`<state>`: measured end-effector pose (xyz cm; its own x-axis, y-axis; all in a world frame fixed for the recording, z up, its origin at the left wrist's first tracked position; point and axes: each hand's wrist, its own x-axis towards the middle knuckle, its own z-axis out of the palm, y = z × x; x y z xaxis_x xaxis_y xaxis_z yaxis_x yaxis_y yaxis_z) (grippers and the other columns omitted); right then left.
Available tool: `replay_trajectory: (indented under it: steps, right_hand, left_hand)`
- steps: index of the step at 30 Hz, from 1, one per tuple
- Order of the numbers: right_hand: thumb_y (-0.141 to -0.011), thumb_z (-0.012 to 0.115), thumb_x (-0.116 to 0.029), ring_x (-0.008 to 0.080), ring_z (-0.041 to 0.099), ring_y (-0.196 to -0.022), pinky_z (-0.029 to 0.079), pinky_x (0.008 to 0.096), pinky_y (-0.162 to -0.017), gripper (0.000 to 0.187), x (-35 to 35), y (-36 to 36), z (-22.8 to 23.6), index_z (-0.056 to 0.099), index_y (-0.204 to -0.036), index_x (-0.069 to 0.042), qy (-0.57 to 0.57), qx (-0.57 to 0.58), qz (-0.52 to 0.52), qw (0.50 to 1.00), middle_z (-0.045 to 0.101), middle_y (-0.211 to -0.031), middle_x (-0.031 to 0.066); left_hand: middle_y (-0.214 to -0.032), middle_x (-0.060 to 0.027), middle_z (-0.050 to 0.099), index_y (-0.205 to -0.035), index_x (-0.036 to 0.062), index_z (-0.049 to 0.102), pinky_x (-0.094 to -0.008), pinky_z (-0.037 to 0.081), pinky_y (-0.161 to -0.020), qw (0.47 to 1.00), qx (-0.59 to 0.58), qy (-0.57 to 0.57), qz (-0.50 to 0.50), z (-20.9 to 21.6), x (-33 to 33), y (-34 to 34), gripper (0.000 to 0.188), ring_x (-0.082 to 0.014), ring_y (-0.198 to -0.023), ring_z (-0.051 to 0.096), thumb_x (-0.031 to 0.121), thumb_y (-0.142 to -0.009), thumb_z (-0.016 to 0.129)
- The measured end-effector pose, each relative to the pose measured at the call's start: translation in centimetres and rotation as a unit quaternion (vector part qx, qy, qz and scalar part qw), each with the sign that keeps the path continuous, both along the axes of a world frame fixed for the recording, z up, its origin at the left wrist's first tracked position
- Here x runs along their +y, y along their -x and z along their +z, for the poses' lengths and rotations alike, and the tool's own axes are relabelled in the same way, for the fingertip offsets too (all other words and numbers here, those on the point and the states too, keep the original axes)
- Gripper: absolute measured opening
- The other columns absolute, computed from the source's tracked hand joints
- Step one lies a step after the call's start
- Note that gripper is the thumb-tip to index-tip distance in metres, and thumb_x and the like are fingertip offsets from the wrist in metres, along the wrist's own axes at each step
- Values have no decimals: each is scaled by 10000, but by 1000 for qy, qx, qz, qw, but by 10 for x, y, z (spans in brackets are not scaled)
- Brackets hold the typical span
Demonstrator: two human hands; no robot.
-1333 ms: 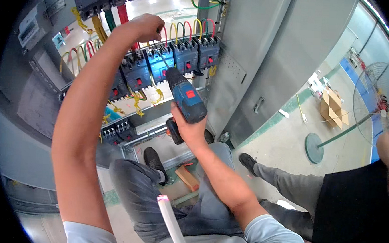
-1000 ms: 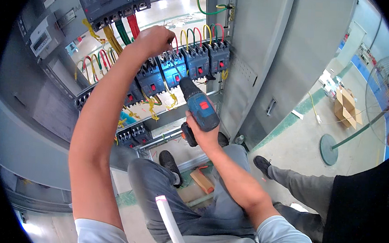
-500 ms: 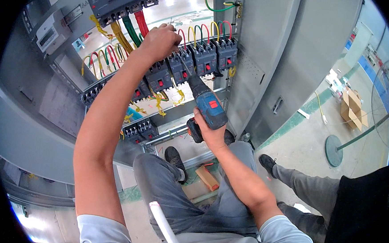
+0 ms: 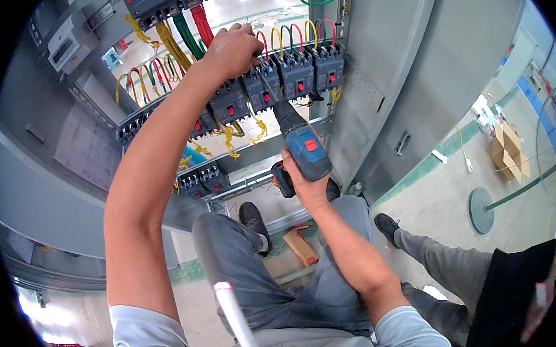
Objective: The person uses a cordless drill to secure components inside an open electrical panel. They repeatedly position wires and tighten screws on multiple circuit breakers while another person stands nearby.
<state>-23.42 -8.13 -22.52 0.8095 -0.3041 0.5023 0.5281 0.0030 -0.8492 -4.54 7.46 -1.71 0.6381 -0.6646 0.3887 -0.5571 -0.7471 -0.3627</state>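
The right hand [image 4: 308, 187] is clamped around the grip of the drill [image 4: 306, 146]. From the drill's nose a thin bit [image 4: 270, 86] runs up and left to the top of a breaker [image 4: 255, 91] just beyond it. The left hand [image 4: 236, 51], up and left of the drill, has its fingers curled at that breaker's top, beside a red wire [image 4: 261, 39]; whether they pinch anything, I cannot tell. Two more breakers [image 4: 297, 74], with looped wires on top, stand beyond the drill and slightly right of its nose. A large breaker [image 4: 167, 0] is well up and left of the drill. Right of the drill, well apart, an open carton [image 4: 510, 153] and a round green base [image 4: 481, 210] stand on the floor [image 4: 429, 195].
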Motion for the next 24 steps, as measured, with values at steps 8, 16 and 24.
replay_trajectory:
  steps: [8, 16, 24]
  right_hand:
    - [-892, 786, -73, 122, 645, -1013, 528, 311, -945, 631, -2, -2, 0, 529, -1463, -5, -13, 11, 16, 1000, 701, -1150, 65]
    - [-864, 805, -84, 117, 651, -1074, 508, 307, -1011, 728, -4, 0, 14, 504, -1522, -3, -15, 25, 34, 999, 711, -1214, 99]
    - [-842, 822, -95, 154, 688, -923, 547, 335, -897, 471, -10, -4, 2, 664, -1269, 22, 8, 108, 24, 994, 746, -1032, 87]
  left_hand:
    - [-1127, -117, 661, -1061, 124, 786, -487, 522, -968, 999, 26, 4, -40, -5, 4, -5, 237, -341, -1146, 628, 191, -835, 818]
    - [-1106, -132, 676, -1069, 146, 802, -470, 555, -982, 997, 54, 18, -56, -5, 9, -18, 239, -339, -1169, 637, 189, -834, 807]
    - [-1154, -132, 681, -1109, 155, 802, -480, 556, -984, 995, 79, -4, -59, -3, 9, -19, 256, -342, -1187, 634, 196, -857, 803]
